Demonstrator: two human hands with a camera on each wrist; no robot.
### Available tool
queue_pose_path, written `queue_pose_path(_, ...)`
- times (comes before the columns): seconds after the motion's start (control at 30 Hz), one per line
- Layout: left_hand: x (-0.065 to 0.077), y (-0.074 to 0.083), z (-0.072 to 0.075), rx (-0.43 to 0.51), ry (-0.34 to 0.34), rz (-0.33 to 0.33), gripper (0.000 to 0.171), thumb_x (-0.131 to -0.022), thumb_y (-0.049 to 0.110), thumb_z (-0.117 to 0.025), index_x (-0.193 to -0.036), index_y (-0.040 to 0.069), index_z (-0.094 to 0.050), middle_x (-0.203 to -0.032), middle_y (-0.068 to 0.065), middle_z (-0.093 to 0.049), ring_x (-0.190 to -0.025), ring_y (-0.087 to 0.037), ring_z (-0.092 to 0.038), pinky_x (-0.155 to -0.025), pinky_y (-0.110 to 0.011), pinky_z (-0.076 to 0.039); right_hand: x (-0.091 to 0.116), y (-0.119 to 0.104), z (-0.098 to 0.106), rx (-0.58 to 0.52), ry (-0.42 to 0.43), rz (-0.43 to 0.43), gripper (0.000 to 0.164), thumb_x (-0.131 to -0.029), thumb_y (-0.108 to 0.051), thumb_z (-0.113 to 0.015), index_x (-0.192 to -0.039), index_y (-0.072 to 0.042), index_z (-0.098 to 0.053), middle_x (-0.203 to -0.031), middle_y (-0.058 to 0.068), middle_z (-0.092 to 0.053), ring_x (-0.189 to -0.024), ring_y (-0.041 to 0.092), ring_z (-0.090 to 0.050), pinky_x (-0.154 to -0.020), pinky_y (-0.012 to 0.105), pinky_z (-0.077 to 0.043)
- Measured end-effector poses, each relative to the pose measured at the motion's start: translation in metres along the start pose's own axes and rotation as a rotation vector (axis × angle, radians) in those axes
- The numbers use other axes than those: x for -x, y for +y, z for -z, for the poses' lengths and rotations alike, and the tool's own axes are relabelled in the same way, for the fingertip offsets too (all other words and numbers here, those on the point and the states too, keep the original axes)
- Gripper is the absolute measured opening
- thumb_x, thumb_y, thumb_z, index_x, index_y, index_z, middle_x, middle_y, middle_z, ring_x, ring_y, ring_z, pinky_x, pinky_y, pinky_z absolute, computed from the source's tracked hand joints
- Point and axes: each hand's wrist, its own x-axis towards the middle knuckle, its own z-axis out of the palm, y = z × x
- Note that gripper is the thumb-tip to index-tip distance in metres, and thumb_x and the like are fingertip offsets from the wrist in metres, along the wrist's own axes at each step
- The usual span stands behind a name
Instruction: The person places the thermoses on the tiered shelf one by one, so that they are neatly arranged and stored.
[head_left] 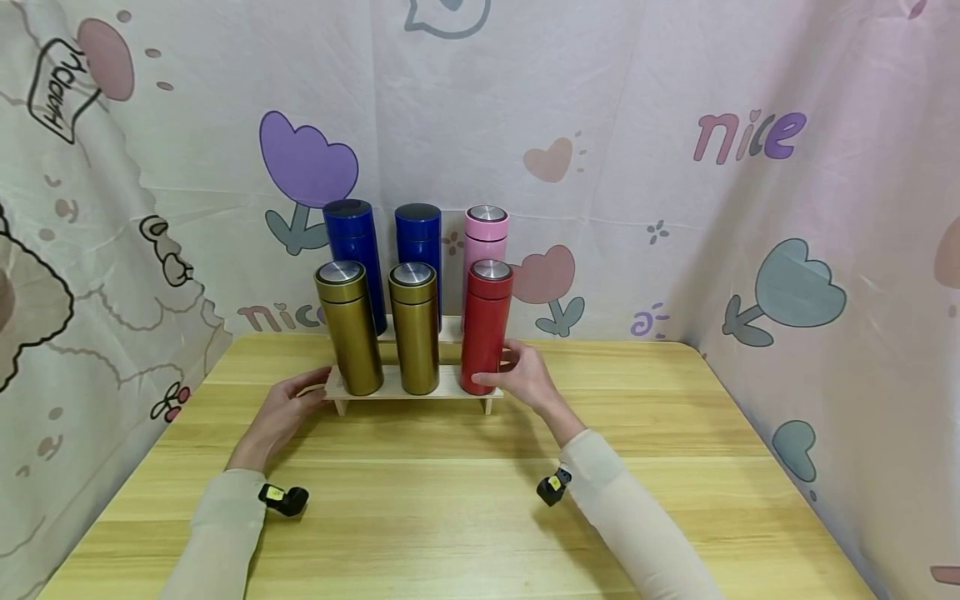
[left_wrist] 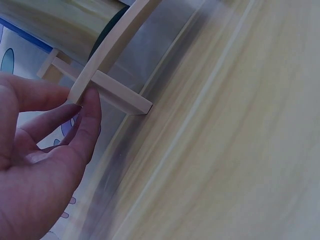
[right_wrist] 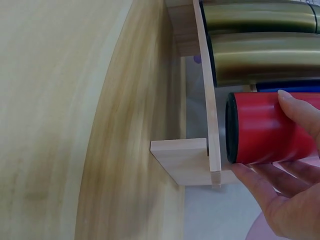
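A light wooden two-tier rack stands on the table, bearing several thermos bottles. My left hand pinches the left end of its lower board, thumb below and fingers above, as the left wrist view shows. With thumb and fingers around its lower part, my right hand grips a red thermos at the right end. In the right wrist view a narrow gap shows between the upright red thermos and the board. A gold thermos and a second gold thermos stand left of it.
Behind, on the upper tier, are a blue thermos, another blue thermos and a pink thermos, partly hidden. The wooden table extends around the rack. A printed curtain hangs behind and at both sides.
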Motion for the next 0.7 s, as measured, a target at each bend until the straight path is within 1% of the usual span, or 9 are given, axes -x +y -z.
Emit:
queue_pose_path(0.23, -0.0006, 0.0012, 0.0004, 0.007, -0.005, -0.006, 0.058, -0.106, 0.002, -0.051, -0.152, -0.022, -0.025, -0.118, 0.028, -0.06, -0.104, 0.01, -0.062, -0.087, -0.012, -0.058, -0.0013, 0.0017, -0.0034, -0.003, 0.003, 0.014, 0.061, -0.077, -0.022, -0.092, -0.129, -0.005, -0.066, -0.118, 0.012, -0.073, -0.107, 0.032, -0.071, -0.086, 0.039, -0.065)
queue_pose_path(0.43, -0.0007, -0.0003, 0.0008, 0.003, -0.005, -0.015, 0.058, -0.106, 0.002, -0.051, -0.152, -0.022, -0.025, -0.119, 0.028, -0.06, -0.105, 0.01, -0.062, -0.087, -0.011, -0.057, -0.0015, 0.0002, -0.0062, -0.002, 0.002, -0.001, 0.063, -0.076, -0.021, -0.092, -0.13, -0.005, -0.066, -0.119, 0.012, -0.073, -0.106, 0.029, -0.072, -0.088, 0.04, -0.065)
queue_pose_path(0.7, -0.0005, -0.0015, 0.0014, -0.002, -0.006, -0.018, 0.059, -0.106, 0.003, -0.052, -0.152, -0.022, -0.026, -0.119, 0.027, -0.06, -0.106, 0.011, -0.062, -0.088, -0.011, -0.057, -0.0032, 0.0012, -0.0101, 0.001, 0.013, -0.013, 0.064, -0.076, -0.02, -0.092, -0.132, -0.003, -0.064, -0.122, 0.013, -0.071, -0.109, 0.03, -0.071, -0.091, 0.042, -0.065)
